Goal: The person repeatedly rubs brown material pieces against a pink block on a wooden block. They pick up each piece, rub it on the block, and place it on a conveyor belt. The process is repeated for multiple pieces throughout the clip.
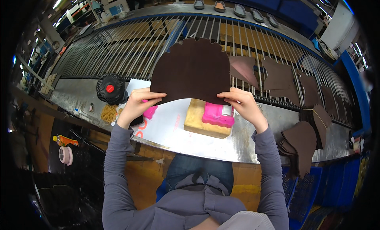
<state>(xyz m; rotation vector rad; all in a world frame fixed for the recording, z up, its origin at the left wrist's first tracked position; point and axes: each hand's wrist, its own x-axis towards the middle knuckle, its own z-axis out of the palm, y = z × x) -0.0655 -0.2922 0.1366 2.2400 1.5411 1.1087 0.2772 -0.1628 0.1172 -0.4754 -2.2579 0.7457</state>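
Observation:
A dark brown, leather-like cut piece (pixel 192 71) with a notched, rounded far edge is held up over the bench by its two near corners. My left hand (pixel 140 103) pinches the left corner, and my right hand (pixel 242 104) pinches the right one. Below the piece sits a yellowish block (pixel 194 121) with a bright pink scalloped item (pixel 217 119) on top. Another pink object (pixel 149 110) and something dark lie partly hidden behind my left hand.
A roller conveyor (pixel 130 46) runs behind the bench, carrying several brown pieces (pixel 279 77) at right. Stacked brown pieces (pixel 299 141) overhang the bench's right front edge. A black fan (pixel 111 88) and rubber bands (pixel 109 113) are at left. Several small trays (pixel 239 10) line the far ledge.

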